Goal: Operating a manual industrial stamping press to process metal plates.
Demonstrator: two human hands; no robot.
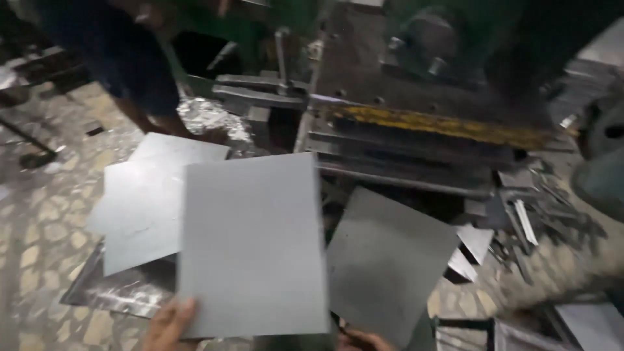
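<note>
I hold a flat grey metal sheet (252, 247) out in front of me, roughly level. My left hand (168, 327) grips its near left corner, thumb on top. My right hand (363, 340) shows only as fingertips at the bottom edge, under or beside the sheet's near right corner; its hold is not clear. Below the sheet lie more grey sheets: a stack (146, 201) to the left and a darker sheet (387, 260) to the right.
A heavy metal press machine (422, 123) with a worn yellow bar stands ahead. Another person's legs (140, 91) are at the upper left. Scrap metal strips (526, 221) pile at the right. The floor (39, 227) is patterned stone.
</note>
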